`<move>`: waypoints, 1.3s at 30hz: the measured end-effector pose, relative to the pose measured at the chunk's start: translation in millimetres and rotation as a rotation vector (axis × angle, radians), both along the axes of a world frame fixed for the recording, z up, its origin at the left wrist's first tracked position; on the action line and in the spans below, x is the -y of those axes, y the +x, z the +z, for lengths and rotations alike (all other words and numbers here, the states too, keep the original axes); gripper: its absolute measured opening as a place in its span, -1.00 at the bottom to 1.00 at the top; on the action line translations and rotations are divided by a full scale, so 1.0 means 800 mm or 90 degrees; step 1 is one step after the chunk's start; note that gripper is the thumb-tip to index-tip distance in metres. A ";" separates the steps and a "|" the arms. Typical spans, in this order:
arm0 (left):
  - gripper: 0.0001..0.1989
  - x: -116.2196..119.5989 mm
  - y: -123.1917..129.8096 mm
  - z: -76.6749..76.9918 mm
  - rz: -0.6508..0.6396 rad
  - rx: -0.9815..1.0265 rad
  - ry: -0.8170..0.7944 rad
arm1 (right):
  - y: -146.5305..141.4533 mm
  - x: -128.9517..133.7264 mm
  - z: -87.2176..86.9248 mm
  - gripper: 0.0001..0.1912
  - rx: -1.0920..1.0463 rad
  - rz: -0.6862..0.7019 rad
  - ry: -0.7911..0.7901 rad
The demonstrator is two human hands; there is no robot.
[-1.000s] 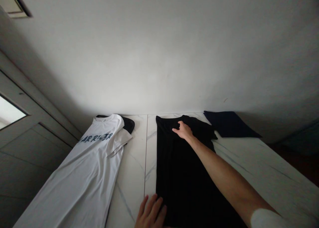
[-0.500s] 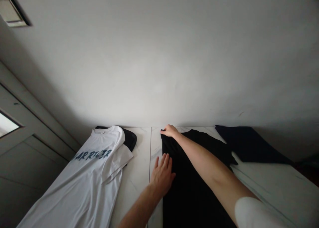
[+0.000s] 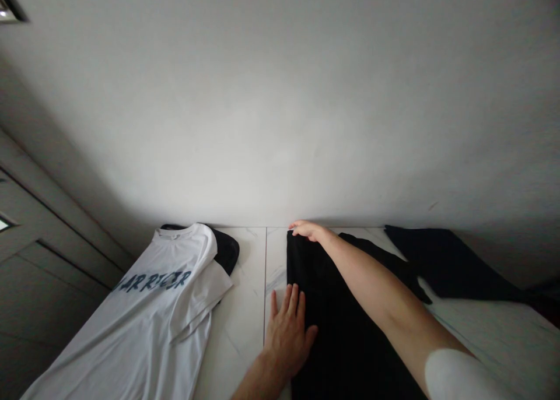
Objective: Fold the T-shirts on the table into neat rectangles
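A black garment, apparently a shirt [image 3: 350, 330], lies spread in front of me with a straight left edge. My left hand [image 3: 289, 330] rests flat along that edge, fingers stretched and slightly apart, partly on the cloth and partly on the white surface. At the garment's far left corner is my right hand [image 3: 306, 230], its fingers extended loosely over the cloth and the thumb apart from them. My right forearm crosses above the garment and hides part of it. On the left lies a white T-shirt [image 3: 144, 318] with dark lettering.
A marbled white tabletop [image 3: 245, 289] with a dark seam runs up to the grey wall [image 3: 280, 108]. Under the white T-shirt's far end a black item [image 3: 227, 251] sticks out. Dark folded cloth [image 3: 446, 263] lies at the far right. A panelled door [image 3: 39, 283] stands left.
My right hand has loosened its pinch on the black garment's corner. The corner now lies flatter and squarer. My left hand has shifted slightly nearer me, and the view has tilted a little.
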State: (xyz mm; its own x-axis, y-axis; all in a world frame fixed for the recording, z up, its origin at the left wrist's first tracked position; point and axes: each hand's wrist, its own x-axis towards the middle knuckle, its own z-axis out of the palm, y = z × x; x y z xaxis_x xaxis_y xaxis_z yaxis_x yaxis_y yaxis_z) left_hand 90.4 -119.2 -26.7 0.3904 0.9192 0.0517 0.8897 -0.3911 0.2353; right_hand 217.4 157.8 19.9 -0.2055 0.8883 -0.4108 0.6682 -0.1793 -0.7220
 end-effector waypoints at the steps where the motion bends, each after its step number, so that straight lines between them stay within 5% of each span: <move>1: -0.31 0.000 0.000 -0.002 0.000 0.000 0.003 | 0.000 0.002 -0.001 -0.72 -0.006 -0.006 0.003; 6: -0.31 0.006 -0.002 -0.006 -0.011 0.005 0.017 | -0.001 0.012 -0.006 -0.75 -0.007 -0.021 0.046; 10: -0.37 -0.012 -0.009 0.009 -0.009 0.009 0.015 | 0.009 0.019 -0.001 -0.75 0.038 -0.027 0.117; 15: -0.47 -0.104 -0.026 0.042 0.040 -0.009 0.016 | 0.053 0.050 0.008 -0.93 0.138 0.007 0.216; 17: -0.47 -0.149 -0.026 0.050 0.045 -0.016 0.010 | 0.076 0.071 0.008 -0.81 0.182 0.022 0.228; 22: -0.46 -0.218 -0.010 0.044 0.012 -0.014 -0.004 | 0.107 0.116 0.000 -0.81 0.286 0.050 0.255; 27: -0.45 -0.228 -0.003 0.023 0.013 -0.013 -0.007 | 0.106 0.137 0.009 -0.95 0.285 0.069 0.282; 34: -0.42 -0.226 -0.007 0.012 -0.002 -0.024 0.007 | 0.128 0.184 0.018 -0.90 0.135 -0.020 0.377; 39: -0.39 -0.229 -0.008 0.013 -0.017 -0.041 -0.003 | 0.141 0.198 -0.006 -0.89 0.082 -0.122 0.255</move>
